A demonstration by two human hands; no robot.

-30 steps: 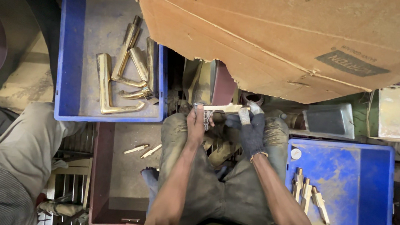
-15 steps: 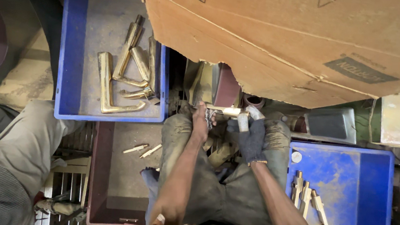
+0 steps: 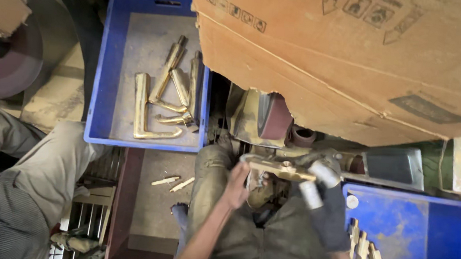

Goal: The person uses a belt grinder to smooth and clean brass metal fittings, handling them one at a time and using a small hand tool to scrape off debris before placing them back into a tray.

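Between the two hands, a brass handle piece (image 3: 280,169) lay roughly level over the person's lap. Left hand (image 3: 238,185), bare, gripped its left end, fingers curled closed around the metal. Right hand (image 3: 325,203) wore a dark glove with pale wrapped fingertips (image 3: 325,174); those fingertips pinched the right end of the same piece, closed on it.

Just beyond the fingers stood a grinding wheel (image 3: 274,117) in a yellowed housing, partly hidden under a large cardboard box (image 3: 361,57). Whether the piece touched the wheel could not be told.

Left of the left hand, and farther away, a blue crate (image 3: 106,78) held several polished brass lever handles (image 3: 160,94). Nearer the body on that side, a dark red tray (image 3: 122,203) held two small brass bits (image 3: 172,182). Right of the gloved fingers, a second blue crate (image 3: 428,244) held a few flat brass pieces (image 3: 368,252). Another person's trousered leg (image 3: 22,183) lay well apart at far left.
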